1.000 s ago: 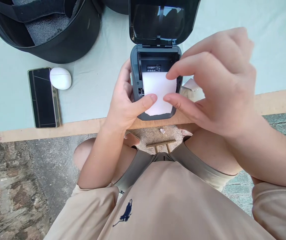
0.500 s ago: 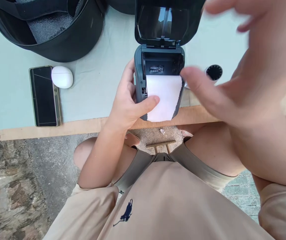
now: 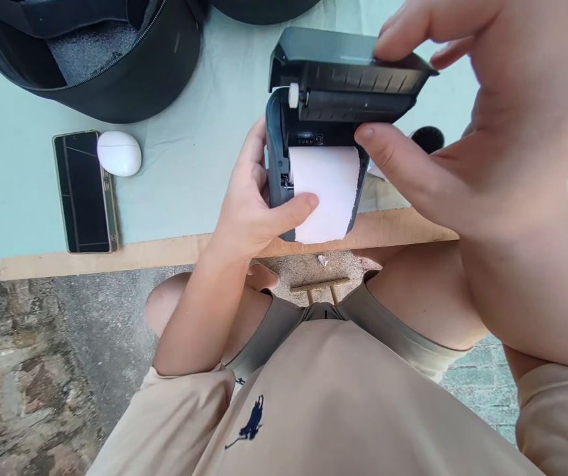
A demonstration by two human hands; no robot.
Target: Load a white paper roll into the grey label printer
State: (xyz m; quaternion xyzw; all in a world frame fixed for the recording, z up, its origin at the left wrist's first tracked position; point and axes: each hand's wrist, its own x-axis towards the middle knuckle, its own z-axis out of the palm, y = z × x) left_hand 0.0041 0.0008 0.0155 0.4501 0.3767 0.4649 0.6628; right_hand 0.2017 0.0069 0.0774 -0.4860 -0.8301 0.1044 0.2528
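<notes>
A dark grey portable printer point(image 3: 274, 149) is gripped in my left hand point(image 3: 248, 198), fingers round its left side. My left thumb presses on the white paper strip point(image 3: 330, 172) that hangs out over the front of the body. The hinged lid point(image 3: 333, 47) stands part-way up, with a roller and a white gear on its underside. My right hand point(image 3: 496, 139) has its fingers on the lid's top edge at the right and its thumb below, so the lid lies between them. Most of the paper supply inside the printer is hidden.
On the cloth-covered table point(image 3: 174, 165) lie a phone point(image 3: 85, 192) and a white earbud case point(image 3: 119, 153) touching it. An open black zip case point(image 3: 159, 79) stands at the back left. A black-topped round object point(image 3: 428, 139) is partly behind my right hand.
The lid has swung down from nearly upright toward the printer body. My right fingers have closed onto its edge. My left hand keeps its hold on the printer and paper.
</notes>
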